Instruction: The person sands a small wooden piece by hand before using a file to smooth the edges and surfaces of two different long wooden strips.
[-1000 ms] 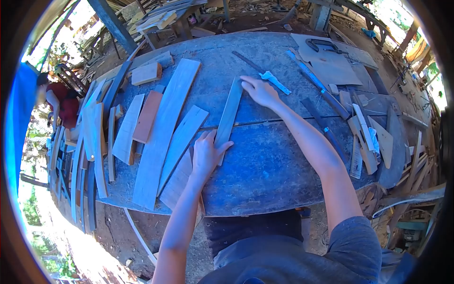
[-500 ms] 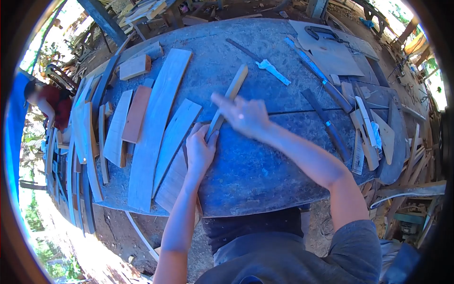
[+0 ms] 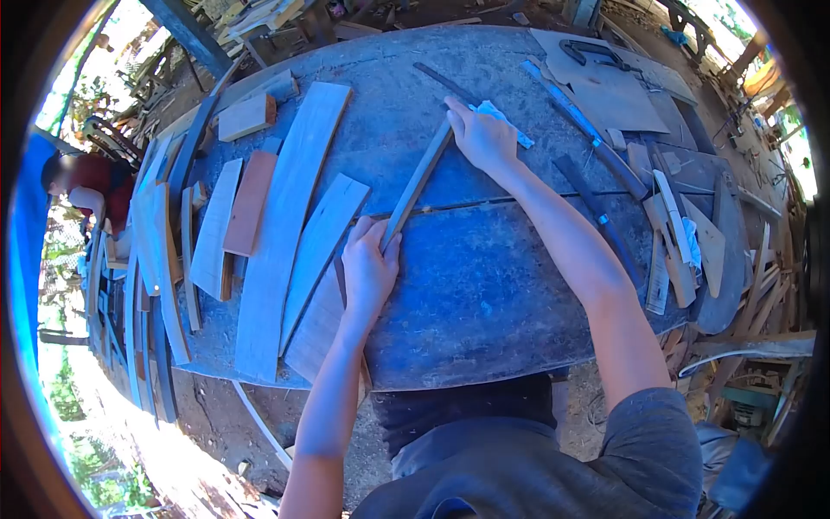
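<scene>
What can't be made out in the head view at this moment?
- Near end of the wood strip: under the left hand.
- Far end of the strip: under the right hand.
- White scrap behind the right hand: partly covered, kind unclear.
- Tools at the table's far right corner: too small and warped by the lens.
- Plank stack on the left: lower ends run past the table edge.

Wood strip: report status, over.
Left hand grips near end, right hand far end. Wood strip on edge on table. Planks left, clear of it.
</scene>
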Tool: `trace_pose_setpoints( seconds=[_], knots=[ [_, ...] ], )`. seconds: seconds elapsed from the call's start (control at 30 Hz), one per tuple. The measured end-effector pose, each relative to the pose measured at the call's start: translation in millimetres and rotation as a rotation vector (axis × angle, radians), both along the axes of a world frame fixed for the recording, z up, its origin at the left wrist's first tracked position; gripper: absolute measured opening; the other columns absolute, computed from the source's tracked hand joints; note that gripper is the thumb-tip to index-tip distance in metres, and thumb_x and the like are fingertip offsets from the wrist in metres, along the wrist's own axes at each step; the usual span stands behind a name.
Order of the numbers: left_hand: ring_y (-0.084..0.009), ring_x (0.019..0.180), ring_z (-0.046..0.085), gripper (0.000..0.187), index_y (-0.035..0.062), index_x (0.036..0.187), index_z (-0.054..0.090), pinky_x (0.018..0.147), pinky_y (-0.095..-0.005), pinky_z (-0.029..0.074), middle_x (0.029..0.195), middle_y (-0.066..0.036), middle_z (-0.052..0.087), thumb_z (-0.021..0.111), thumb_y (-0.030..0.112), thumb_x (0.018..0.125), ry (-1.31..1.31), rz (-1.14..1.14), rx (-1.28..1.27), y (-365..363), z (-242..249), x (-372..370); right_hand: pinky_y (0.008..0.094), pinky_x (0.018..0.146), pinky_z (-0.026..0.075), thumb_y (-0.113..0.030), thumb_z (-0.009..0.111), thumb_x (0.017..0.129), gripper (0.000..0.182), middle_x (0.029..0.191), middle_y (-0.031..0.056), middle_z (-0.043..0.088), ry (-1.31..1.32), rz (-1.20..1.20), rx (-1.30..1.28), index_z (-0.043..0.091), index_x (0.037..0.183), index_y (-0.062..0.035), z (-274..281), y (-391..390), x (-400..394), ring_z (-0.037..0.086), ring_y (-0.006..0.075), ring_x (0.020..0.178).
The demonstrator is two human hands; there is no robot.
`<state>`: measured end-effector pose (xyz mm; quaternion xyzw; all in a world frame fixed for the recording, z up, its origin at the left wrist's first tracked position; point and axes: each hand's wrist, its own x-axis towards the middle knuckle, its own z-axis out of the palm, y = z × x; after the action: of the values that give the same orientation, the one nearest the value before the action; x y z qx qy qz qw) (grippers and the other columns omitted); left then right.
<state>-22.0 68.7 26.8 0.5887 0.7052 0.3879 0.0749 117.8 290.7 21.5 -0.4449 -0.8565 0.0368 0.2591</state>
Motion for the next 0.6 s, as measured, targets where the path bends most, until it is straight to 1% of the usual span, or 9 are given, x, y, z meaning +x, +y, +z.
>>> trace_pose_setpoints(
  seconds=[0.03,0.1,0.17,0.27,0.3,0.37,0.43,0.5,0.6],
  knots=[
    [-0.0335,0.077,0.062,0.015,-0.0022,0.1,0.071,0.072,-0.0402,0.052,0.085,-0.014,0.058,0.07,0.003,0.086,0.005,-0.003,0.006,-1,2,-1,0.0502,0.053,0.054,-0.035,0.048,0.101,0.03,0.072,0.0153,0.07,0.067,-0.102,-0.002,0.057,0.126,-0.0219,0,7,-2,0.07,0.0346,0.063],
    [-0.0334,0.078,0.062,0.016,-0.0022,0.1,0.071,0.073,-0.0412,0.052,0.086,-0.015,0.058,0.07,0.004,0.086,-0.043,0.019,-0.038,1,3,3,0.0496,0.053,0.054,-0.036,0.048,0.101,0.032,0.072,0.0149,0.07,0.052,-0.109,0.05,0.059,0.129,-0.0237,-1,-20,-2,0.071,0.0347,0.064],
    [-0.0334,0.079,0.062,0.016,-0.0022,0.1,0.071,0.073,-0.0414,0.052,0.086,-0.015,0.058,0.07,0.003,0.085,-0.029,0.018,0.012,9,1,5,0.0492,0.055,0.055,-0.036,0.046,0.102,0.034,0.074,0.0154,0.071,-0.102,0.15,0.025,0.061,0.13,-0.0257,15,-68,0,0.071,0.0349,0.067],
    [-0.0344,0.082,0.062,0.015,-0.0021,0.099,0.07,0.073,-0.0424,0.052,0.087,-0.015,0.058,0.07,0.003,0.085,0.031,0.005,0.035,-1,-2,2,0.0497,0.063,0.057,-0.04,0.048,0.102,0.039,0.085,0.0163,0.073,-0.145,0.15,-0.082,0.057,0.138,-0.0313,12,-42,8,0.071,0.0361,0.072],
    [-0.0344,0.082,0.062,0.015,-0.0021,0.099,0.07,0.073,-0.0424,0.052,0.087,-0.015,0.058,0.07,0.003,0.085,0.03,0.006,0.04,-3,0,3,0.0497,0.063,0.057,-0.04,0.048,0.102,0.039,0.085,0.0163,0.073,-0.147,0.15,-0.076,0.057,0.138,-0.0313,7,-28,5,0.071,0.0361,0.072],
    [-0.0354,0.084,0.062,0.013,-0.002,0.097,0.07,0.073,-0.0432,0.051,0.088,-0.016,0.059,0.069,0.003,0.086,-0.008,0.024,-0.03,-1,4,5,0.0502,0.057,0.056,-0.036,0.047,0.101,0.034,0.074,0.0152,0.07,0.022,-0.077,0.001,0.061,0.13,-0.0251,-3,3,-1,0.071,0.0368,0.067],
    [-0.0357,0.084,0.062,0.013,-0.0024,0.097,0.069,0.072,-0.0432,0.051,0.088,-0.016,0.058,0.07,0.003,0.085,-0.036,0.026,-0.017,-1,4,7,0.0505,0.057,0.055,-0.037,0.046,0.101,0.036,0.074,0.015,0.071,0.016,-0.092,-0.017,0.061,0.131,-0.0245,4,-26,-5,0.07,0.0366,0.066],
    [-0.036,0.084,0.062,0.012,-0.0028,0.096,0.069,0.072,-0.0432,0.051,0.088,-0.016,0.058,0.07,0.003,0.085,-0.062,0.039,-0.011,3,-2,5,0.0499,0.057,0.055,-0.036,0.046,0.101,0.036,0.077,0.0153,0.072,-0.058,0.201,-0.047,0.061,0.131,-0.0227,8,-68,-6,0.07,0.0368,0.065],
    [-0.0365,0.083,0.062,0.015,-0.0024,0.097,0.069,0.072,-0.043,0.051,0.087,-0.017,0.059,0.071,0.005,0.084,0.019,0.012,0.065,-5,-10,5,0.0512,0.057,0.054,-0.035,0.047,0.101,0.037,0.077,0.0153,0.072,-0.13,0.171,-0.012,0.058,0.134,-0.0231,13,-67,4,0.07,0.038,0.066]
  ],
)
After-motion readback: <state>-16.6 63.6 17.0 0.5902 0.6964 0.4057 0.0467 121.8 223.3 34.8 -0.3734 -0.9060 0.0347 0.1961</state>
